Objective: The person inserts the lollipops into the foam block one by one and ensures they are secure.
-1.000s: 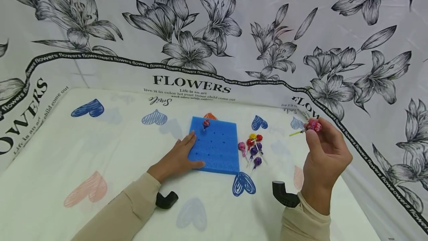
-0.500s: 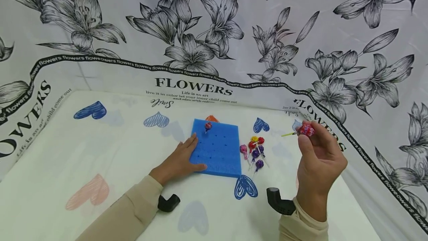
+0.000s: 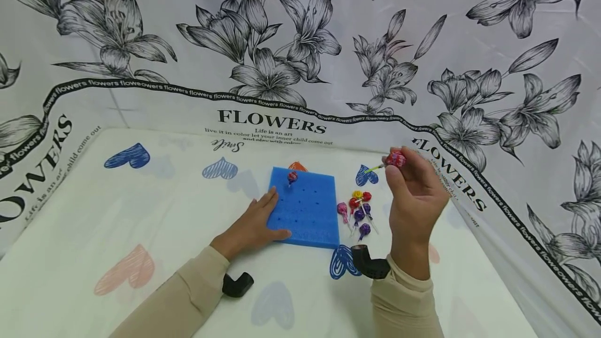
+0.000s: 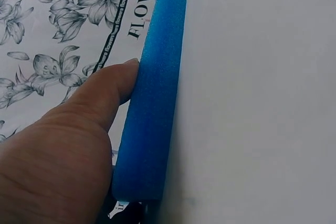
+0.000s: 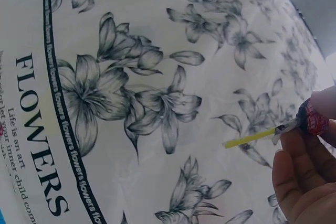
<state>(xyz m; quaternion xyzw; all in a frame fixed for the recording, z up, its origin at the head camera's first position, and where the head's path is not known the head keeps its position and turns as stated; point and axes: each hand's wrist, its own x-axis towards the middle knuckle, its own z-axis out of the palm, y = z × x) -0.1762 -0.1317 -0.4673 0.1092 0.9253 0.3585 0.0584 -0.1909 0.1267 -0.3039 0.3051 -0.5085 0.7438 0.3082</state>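
Note:
In the head view, my left hand [image 3: 251,226] rests on the left edge of a blue foam block [image 3: 307,223], thumb and fingers spread out. The left wrist view shows the thumb touching the side of the foam block [image 4: 149,103]. Small holes dot its top, and one red-wrapped lollipop [image 3: 292,177] stands upright near its far left corner. My right hand [image 3: 415,197] is raised at the right, pinching the head of another red lollipop [image 3: 396,159]. Its yellow stick [image 5: 249,138] points left, toward the foam.
Several wrapped lollipops [image 3: 359,214], purple, red, pink and yellow, lie in a cluster just right of the foam. A white cloth [image 3: 188,223] with printed hearts covers the table. Behind it hangs a flower-printed sheet [image 3: 197,72].
My right hand has moved left and up a little with the lollipop, coming nearer the foam block. The left hand keeps its place on the foam.

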